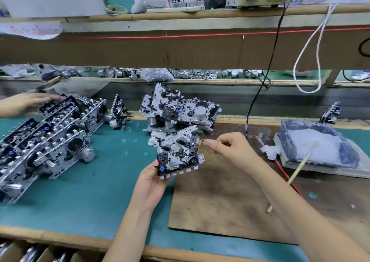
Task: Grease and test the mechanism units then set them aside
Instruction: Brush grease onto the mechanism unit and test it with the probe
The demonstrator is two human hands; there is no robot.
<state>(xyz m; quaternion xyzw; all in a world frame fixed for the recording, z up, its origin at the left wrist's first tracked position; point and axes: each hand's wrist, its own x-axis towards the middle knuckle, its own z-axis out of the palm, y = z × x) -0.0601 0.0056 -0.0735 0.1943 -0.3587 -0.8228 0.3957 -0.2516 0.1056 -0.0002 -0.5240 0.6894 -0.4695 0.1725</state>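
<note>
Desk (90,181) with a green top, seen from above by the person working at it. The left hand (152,183) grips the lower left corner of a metal unit (178,153), thumb on its near face and fingers curled behind, holding it up off the desk and tilted toward the camera. The unit sits at the centre of the view, above the left edge of a worn brown board (220,191) that lies on the desk. The right hand (232,147) has its fingers curled, pinching a small brass tip (202,141) against the unit's upper right edge; what the tip belongs to cannot be told. Just behind the held unit is a loose pile (180,109) of more units, stacked at angles. To the left, well apart, more units stand in close rows (50,137), and another person's hand (26,103) rests at their far end. On the right, a shallow tray (288,141) holds pale grease, with a brush (296,173) leaning on its near edge, its handle pointing down toward the board. Crumpled white tissue (268,151) lies beside the tray. A black cable (258,97) hangs from the shelf above down to the desk, near the right hand.
</note>
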